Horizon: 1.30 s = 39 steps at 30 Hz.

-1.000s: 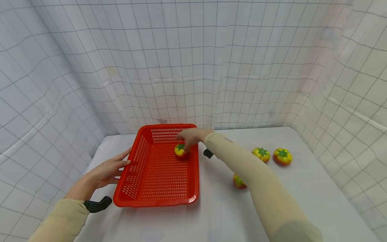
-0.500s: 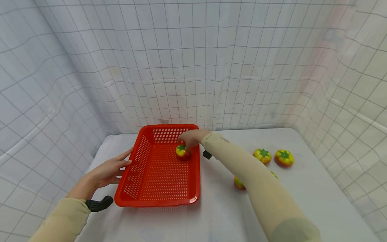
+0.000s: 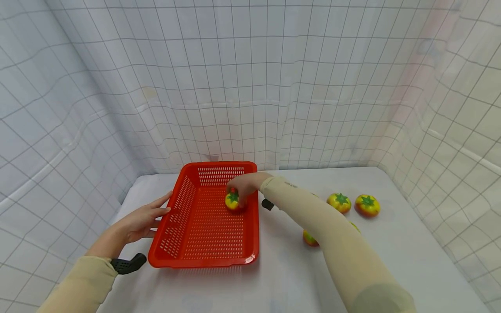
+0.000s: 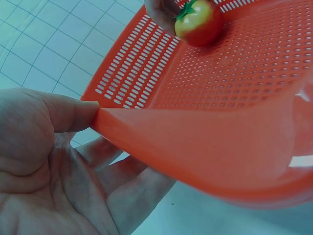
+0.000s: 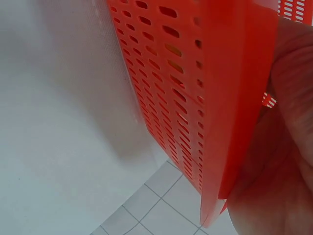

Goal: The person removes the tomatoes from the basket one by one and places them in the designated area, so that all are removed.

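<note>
A red plastic basket (image 3: 213,262) with slotted walls stands on the white table. My left hand (image 3: 142,221) is at its left rim; in the left wrist view the thumb lies on the rim's edge and the other fingers reach underneath. Over the right wall comes my right hand (image 3: 243,184), whose fingers hold a yellow-and-red tomato (image 3: 232,201) with a green star-shaped top, low in the basket's far right part. The left wrist view shows this tomato (image 4: 203,29) beside the fingertips. In the right wrist view the basket wall (image 5: 166,88) hides most of the tomato.
Right of the basket, several similar tomatoes lie on the table (image 3: 282,261), among them a far one (image 3: 339,202), a rightmost one (image 3: 367,205) and a nearer one (image 3: 310,238) partly behind the right sleeve (image 3: 332,230). A white grid-patterned curtain (image 3: 250,87) surrounds the table.
My right hand and the tomato have shifted slightly left and nearer within the basket over the last half second. The left hand and the basket stay in place.
</note>
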Motion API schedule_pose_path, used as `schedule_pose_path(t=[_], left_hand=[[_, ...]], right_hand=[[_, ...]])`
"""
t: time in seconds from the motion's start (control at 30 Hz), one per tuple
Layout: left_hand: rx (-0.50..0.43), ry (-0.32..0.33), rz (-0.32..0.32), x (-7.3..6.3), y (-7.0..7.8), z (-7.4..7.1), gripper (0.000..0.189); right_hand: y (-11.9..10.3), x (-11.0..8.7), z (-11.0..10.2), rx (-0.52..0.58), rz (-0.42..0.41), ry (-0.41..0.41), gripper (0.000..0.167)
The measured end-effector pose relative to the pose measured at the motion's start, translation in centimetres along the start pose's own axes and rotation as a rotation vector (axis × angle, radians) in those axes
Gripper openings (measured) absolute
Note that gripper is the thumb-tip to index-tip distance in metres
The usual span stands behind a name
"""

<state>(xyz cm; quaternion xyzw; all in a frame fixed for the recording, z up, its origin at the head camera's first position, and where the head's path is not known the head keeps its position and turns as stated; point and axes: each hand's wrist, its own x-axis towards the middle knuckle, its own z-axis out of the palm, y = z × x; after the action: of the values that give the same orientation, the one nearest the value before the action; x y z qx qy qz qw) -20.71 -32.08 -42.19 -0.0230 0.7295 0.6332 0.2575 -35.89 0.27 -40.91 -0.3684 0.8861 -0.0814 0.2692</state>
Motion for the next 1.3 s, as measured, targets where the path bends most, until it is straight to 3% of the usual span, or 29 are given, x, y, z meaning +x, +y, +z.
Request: schedule_pose_path(t=[0.43, 0.83, 1.3], left_hand=[[0.005, 0.013, 0.001, 0.0, -0.1, 0.1, 0.072], [0.015, 0.012, 0.006, 0.0, -0.1, 0.1, 0.075], [0.011, 0.019, 0.008, -0.1, -0.1, 0.1, 0.075]], right_hand=[[-0.5, -0.2, 0.4, 0.020, -0.024, -0.033, 0.058], [-0.6, 0.0, 0.8, 0.032, -0.052, -0.062, 0.072], [-0.8, 0.0, 1.1, 0.025, -0.019, -0.077, 0.076]])
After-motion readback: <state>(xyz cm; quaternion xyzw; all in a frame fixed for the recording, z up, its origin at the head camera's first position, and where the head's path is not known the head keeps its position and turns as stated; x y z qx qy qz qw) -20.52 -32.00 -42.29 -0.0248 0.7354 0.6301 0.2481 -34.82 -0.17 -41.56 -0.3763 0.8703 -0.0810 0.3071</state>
